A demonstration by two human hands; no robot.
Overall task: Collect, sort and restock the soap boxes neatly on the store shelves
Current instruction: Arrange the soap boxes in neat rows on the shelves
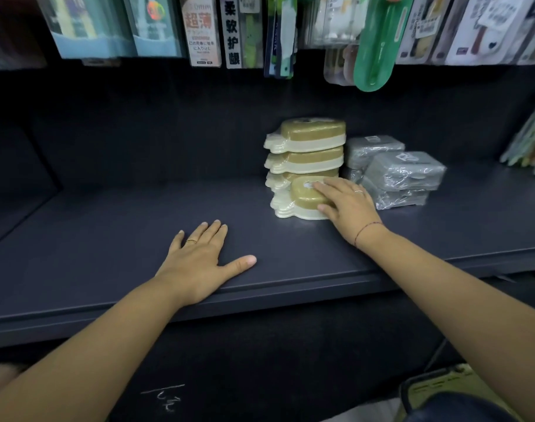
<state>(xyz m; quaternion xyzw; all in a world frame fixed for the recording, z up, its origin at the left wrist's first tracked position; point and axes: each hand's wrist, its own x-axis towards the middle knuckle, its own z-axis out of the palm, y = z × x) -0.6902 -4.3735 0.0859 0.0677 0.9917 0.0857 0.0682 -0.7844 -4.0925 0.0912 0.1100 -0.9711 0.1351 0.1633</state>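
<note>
Squarely on the dark shelf (107, 239), the front soap box (293, 202) lies flat with its long axis running left to right, roughly along the shelf's front edge, and its scalloped cream tab pointing left. My right hand (346, 205) rests on it, fingers laid nearly straight across the olive lid and thumb against the near side by the cream base. My left hand (199, 257) lies flat on the bare shelf, well apart to the left, fingers straight and spread and holding nothing. Just behind the front box stands a stack of three matching soap boxes (308, 147), tabs also pointing left. Each has a rounded oval olive lid with a grainy look over a smooth, glossy cream base. Just beside the stack on the right sit grey soap boxes (403, 175), squarer and wrapped in crinkled clear film, piled two high at the front with more behind. Matte shelf surface stretches open to the left as far as a corner. A raised lip runs along the front edge under my wrists. Hanging packs (202, 32) crowd the top, and a green one (378, 47) dips lowest over the stack.
</note>
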